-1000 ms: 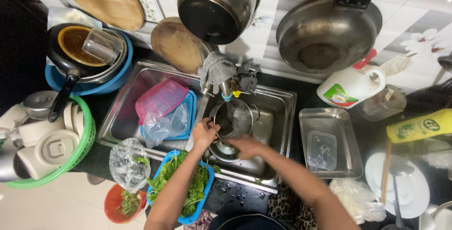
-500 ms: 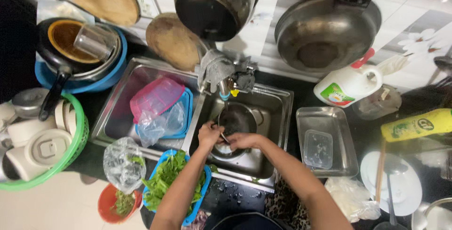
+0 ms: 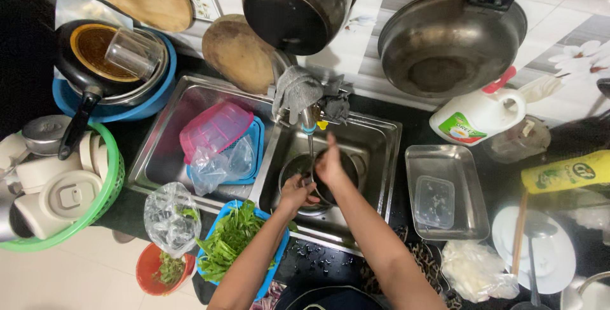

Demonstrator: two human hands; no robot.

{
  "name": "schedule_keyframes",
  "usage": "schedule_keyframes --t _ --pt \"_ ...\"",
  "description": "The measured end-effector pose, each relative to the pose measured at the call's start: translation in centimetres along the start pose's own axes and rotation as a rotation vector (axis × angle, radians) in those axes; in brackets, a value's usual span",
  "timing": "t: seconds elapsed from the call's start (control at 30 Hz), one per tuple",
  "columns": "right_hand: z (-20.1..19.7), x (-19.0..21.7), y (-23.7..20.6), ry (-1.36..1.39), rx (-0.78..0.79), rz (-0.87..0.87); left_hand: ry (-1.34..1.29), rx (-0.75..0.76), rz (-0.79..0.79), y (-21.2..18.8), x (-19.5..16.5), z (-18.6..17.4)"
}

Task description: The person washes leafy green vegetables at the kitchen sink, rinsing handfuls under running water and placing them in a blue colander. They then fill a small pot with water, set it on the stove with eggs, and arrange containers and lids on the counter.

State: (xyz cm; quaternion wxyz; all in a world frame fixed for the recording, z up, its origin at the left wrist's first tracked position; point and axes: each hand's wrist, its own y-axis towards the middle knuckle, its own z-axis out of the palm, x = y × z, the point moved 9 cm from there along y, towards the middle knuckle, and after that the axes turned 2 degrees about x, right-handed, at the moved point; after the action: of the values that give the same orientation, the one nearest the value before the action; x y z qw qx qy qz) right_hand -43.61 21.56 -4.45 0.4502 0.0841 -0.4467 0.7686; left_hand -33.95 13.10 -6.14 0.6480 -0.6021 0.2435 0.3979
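Both of my hands are in the right basin of a steel sink (image 3: pixel 381 141). A dark round pot (image 3: pixel 353 165) sits there under the tap (image 3: pixel 309 121), from which a thin stream of water runs. My left hand (image 3: pixel 295 193) grips the pot's near rim. My right hand (image 3: pixel 331 164) lies over the inside of the pot with its fingers spread, one pointing up toward the tap. Grey cloths (image 3: pixel 297 91) hang over the tap.
A blue basket of green leaves (image 3: pixel 230 241), a plastic bag (image 3: pixel 166 215) and a red bowl (image 3: pixel 151 267) sit at the near left. A pink basket (image 3: pixel 213 129) fills the left basin. A steel tray (image 3: pixel 445 190), detergent bottle (image 3: pixel 476 117) and white plate (image 3: pixel 537 249) stand right.
My right hand has moved from the pot's near rim up over its middle, toward the tap. My left hand has stayed at the near rim.
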Motion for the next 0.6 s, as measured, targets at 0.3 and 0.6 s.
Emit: schedule_keyframes --t 0.3,0.6 --pt "-2.7 -6.3 -5.4 -2.157 1.103 -0.175 -0.109 -0.049 0.045 1.2 -1.5 -5.9" --pt "3.5 -1.5 -2.8 -1.501 0.561 -0.755 -0.337 0.004 -0.081 0.2 0.9 -3.8"
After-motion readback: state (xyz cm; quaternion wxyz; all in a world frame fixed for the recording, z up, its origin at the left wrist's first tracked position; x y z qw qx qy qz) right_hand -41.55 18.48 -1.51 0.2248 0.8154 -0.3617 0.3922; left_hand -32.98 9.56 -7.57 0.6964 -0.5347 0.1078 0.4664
